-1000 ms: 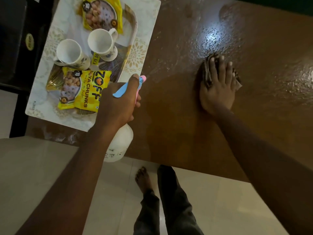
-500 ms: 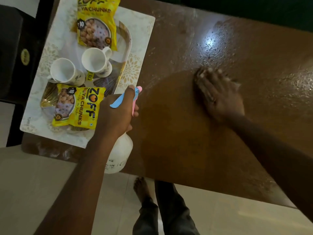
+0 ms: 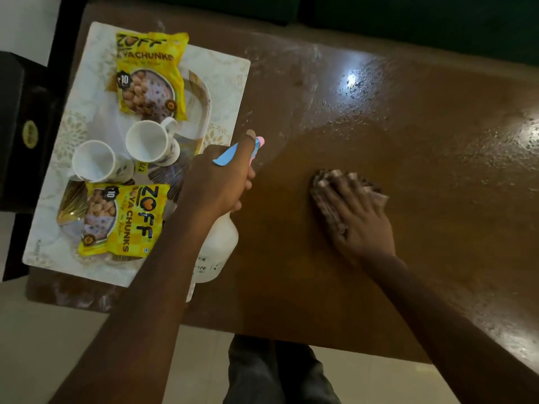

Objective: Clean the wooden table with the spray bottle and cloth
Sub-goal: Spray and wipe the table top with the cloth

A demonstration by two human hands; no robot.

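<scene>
Legs in dark trousers [image 3: 280, 371] stand on a pale tiled floor [image 3: 43, 345] at the near edge of a brown wooden table [image 3: 291, 301]. Both bare forearms reach out over the table top.

The left hand [image 3: 217, 182] is wrapped around the neck of a white translucent plastic spray bottle [image 3: 217, 252]. Its fingers are curled under the blue and pink spray head [image 3: 230, 153], and one finger lies along the top of the head. The bottle hangs tilted, its body toward the person and its nozzle pointing away across the table.

To the right, well apart from the bottle, the right hand [image 3: 358, 217] lies flat with straight, spread fingers. It presses a dark striped cloth [image 3: 328, 212] onto the wood. The cloth shows at both sides of the fingers. The wood around it looks matt.

Left of the bottle lies a white rectangular placemat with a gold leaf pattern [image 3: 227, 83]. On it, nearest, is a yellow soya chunks packet [image 3: 128, 220], then two white ceramic mugs [image 3: 93, 161] [image 3: 151, 142] lying on their sides, then a second yellow packet [image 3: 148, 74].

Farther back, spray droplets [image 3: 353, 83] glisten on the table under a light reflection. A black chair [image 3: 26, 126] stands at the table's left end.
</scene>
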